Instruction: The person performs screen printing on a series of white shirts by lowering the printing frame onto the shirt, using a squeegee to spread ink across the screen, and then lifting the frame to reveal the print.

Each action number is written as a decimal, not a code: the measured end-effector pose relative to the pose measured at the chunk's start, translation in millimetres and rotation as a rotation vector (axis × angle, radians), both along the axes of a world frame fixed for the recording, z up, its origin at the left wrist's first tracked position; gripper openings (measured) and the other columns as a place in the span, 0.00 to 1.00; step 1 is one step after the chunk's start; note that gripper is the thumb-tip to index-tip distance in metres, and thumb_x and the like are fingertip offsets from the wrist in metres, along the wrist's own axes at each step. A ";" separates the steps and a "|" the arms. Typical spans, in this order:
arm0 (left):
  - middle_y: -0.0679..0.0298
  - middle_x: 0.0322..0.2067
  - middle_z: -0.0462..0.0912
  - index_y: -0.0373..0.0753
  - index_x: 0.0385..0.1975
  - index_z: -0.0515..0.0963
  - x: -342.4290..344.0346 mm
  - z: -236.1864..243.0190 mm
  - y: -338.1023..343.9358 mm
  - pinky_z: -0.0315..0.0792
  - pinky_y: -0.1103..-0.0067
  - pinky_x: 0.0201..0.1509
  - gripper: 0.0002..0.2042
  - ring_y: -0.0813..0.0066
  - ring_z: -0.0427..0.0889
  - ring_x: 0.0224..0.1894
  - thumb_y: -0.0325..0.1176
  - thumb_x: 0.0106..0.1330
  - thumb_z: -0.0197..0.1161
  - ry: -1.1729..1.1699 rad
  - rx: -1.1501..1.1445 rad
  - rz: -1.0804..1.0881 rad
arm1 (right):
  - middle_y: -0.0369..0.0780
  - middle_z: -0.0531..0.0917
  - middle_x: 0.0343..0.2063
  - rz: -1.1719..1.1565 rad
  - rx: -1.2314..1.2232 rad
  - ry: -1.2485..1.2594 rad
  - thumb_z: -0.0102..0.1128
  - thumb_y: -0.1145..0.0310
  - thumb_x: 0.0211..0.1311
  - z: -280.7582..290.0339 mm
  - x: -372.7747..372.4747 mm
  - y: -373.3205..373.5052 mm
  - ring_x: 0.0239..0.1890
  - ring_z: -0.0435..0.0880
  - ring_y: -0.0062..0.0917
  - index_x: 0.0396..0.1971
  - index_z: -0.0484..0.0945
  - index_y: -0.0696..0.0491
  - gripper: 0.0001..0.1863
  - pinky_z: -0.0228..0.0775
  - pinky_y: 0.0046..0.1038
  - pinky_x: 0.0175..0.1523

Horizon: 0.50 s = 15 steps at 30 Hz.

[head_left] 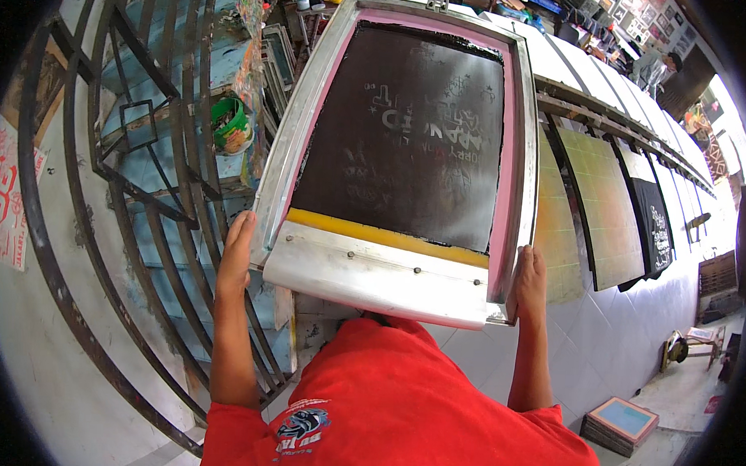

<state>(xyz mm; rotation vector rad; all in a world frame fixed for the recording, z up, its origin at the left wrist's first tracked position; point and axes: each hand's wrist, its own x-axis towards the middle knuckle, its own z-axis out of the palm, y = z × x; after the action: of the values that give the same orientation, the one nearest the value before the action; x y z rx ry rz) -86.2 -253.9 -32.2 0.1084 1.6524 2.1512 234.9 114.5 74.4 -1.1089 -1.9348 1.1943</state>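
A large screen printing frame (523,156) of metal is held up before me, tilted, with pink mesh along its inner edge. Dark ink coats most of the mesh (344,125), and pale reversed lettering shows through on its right part. Across the near end lies a wide metal squeegee (380,276) with a yellow blade, resting inside the frame. My left hand (236,257) grips the frame's left side near the lower corner. On the opposite side, my right hand (531,280) is closed around the right edge. Both hands' undersides are hidden.
Dark metal railings (119,199) curve along the left, beside pale blue shelves (157,172) and a green bucket (230,125). To the right runs a long row of print boards (600,208), one with a black shirt (654,222). Stacked frames (621,424) sit on the floor.
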 end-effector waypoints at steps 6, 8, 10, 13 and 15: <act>0.66 0.39 0.76 0.31 0.45 0.74 -45.8 33.4 34.7 0.63 0.83 0.52 0.19 0.80 0.71 0.43 0.44 0.73 0.51 0.140 -0.123 0.026 | 0.29 0.70 0.25 -0.025 -0.016 0.061 0.45 0.61 0.74 1.5 -58.4 2.1 0.29 0.65 0.12 0.35 0.72 0.56 0.14 0.60 0.20 0.33; 0.67 0.36 0.76 0.32 0.42 0.75 -82.6 16.4 46.5 0.64 0.83 0.49 0.17 0.81 0.71 0.41 0.43 0.74 0.51 0.178 -0.129 0.035 | 0.28 0.70 0.25 -0.057 -0.014 0.074 0.45 0.61 0.74 -1.6 -88.9 8.3 0.28 0.65 0.12 0.35 0.72 0.56 0.14 0.59 0.19 0.33; 0.68 0.34 0.75 0.32 0.41 0.75 -118.6 10.9 64.3 0.64 0.83 0.47 0.16 0.82 0.70 0.39 0.42 0.74 0.50 0.212 -0.144 0.031 | 0.29 0.70 0.25 -0.050 0.012 0.073 0.45 0.61 0.75 -5.4 -119.4 24.5 0.28 0.65 0.12 0.35 0.72 0.56 0.14 0.59 0.19 0.32; 0.68 0.33 0.75 0.32 0.40 0.75 -176.7 9.0 97.3 0.65 0.82 0.44 0.16 0.82 0.69 0.37 0.41 0.73 0.50 0.289 -0.203 0.013 | 0.28 0.69 0.25 -0.060 0.029 0.053 0.44 0.62 0.75 -6.2 -171.7 50.0 0.28 0.64 0.11 0.35 0.72 0.56 0.13 0.58 0.19 0.32; 0.68 0.32 0.74 0.32 0.39 0.75 -215.8 9.2 120.4 0.65 0.82 0.42 0.16 0.82 0.69 0.35 0.41 0.73 0.50 0.366 -0.274 0.004 | 0.28 0.69 0.25 -0.061 0.029 0.050 0.44 0.62 0.75 -6.1 -203.4 70.3 0.28 0.64 0.11 0.35 0.72 0.55 0.13 0.58 0.19 0.32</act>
<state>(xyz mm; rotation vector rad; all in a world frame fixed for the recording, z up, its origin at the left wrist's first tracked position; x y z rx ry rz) -302.0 -133.5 -23.0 0.4383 2.1346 1.9685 31.5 184.7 68.3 -1.1045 -1.8617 1.1478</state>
